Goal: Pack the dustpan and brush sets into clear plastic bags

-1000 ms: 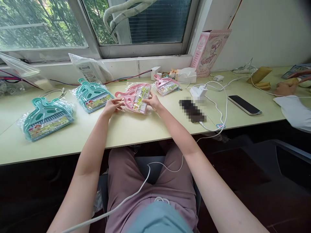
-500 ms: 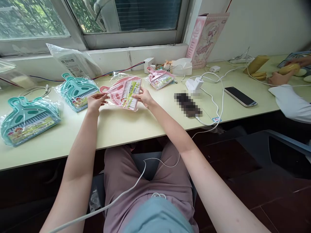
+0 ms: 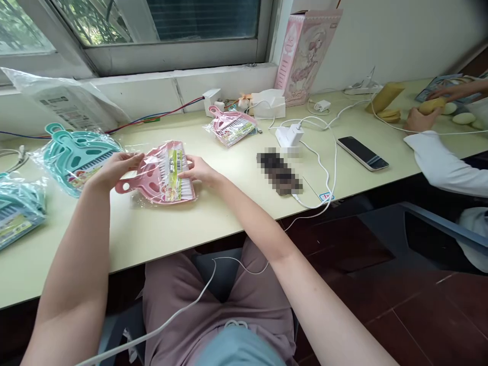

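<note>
A pink mini dustpan-and-brush set (image 3: 160,175) in a clear plastic bag is held just above the pale desk (image 3: 229,203). My left hand (image 3: 112,168) pinches the bag's left edge near the handle. My right hand (image 3: 198,172) grips the right edge by the brush bristles. A second pink set (image 3: 231,124) lies farther back. Two teal sets lie to the left, one near the window (image 3: 74,160) and one at the frame's edge (image 3: 17,216).
A phone (image 3: 362,152), a white charger (image 3: 290,136) with trailing cables, a pink box (image 3: 305,51) and a clear bag (image 3: 64,101) sit on the desk. Another person's hands (image 3: 419,117) work with yellow objects at the right. A white cable crosses my lap.
The pink set has been turned and brought closer to me, its handle now pointing left and down. The view has shifted right, so the teal sets sit nearer the left edge.
</note>
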Available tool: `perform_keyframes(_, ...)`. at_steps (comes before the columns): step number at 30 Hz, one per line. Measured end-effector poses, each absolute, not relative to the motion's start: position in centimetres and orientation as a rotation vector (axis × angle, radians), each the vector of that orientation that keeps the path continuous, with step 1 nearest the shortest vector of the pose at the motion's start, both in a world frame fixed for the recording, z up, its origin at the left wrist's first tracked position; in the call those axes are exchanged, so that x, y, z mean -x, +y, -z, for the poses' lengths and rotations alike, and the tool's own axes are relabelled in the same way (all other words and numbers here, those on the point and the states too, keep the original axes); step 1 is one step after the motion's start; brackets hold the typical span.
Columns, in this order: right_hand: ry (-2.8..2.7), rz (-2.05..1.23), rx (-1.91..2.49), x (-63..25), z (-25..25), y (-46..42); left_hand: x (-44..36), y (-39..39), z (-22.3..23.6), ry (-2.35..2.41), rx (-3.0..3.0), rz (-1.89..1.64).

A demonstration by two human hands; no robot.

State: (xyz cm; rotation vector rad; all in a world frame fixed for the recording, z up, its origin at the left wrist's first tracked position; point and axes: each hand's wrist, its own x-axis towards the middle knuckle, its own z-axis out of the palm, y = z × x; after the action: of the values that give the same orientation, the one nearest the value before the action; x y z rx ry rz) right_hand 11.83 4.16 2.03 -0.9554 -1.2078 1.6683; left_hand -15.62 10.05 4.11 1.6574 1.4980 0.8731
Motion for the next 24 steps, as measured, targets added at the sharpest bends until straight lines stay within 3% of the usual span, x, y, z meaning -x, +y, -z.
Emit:
perform_keyframes(9,-1.220,-1.608,0.967,-11.8,-0.6,6.4,15.6,11.9,-3.3,1.544,-1.398,-0.900)
perform_keyframes(24,-1.065,-1.509,0.932,-12.9,-0.2,7.5,17.6,11.2,-3.0,1.641,-1.223,-1.314)
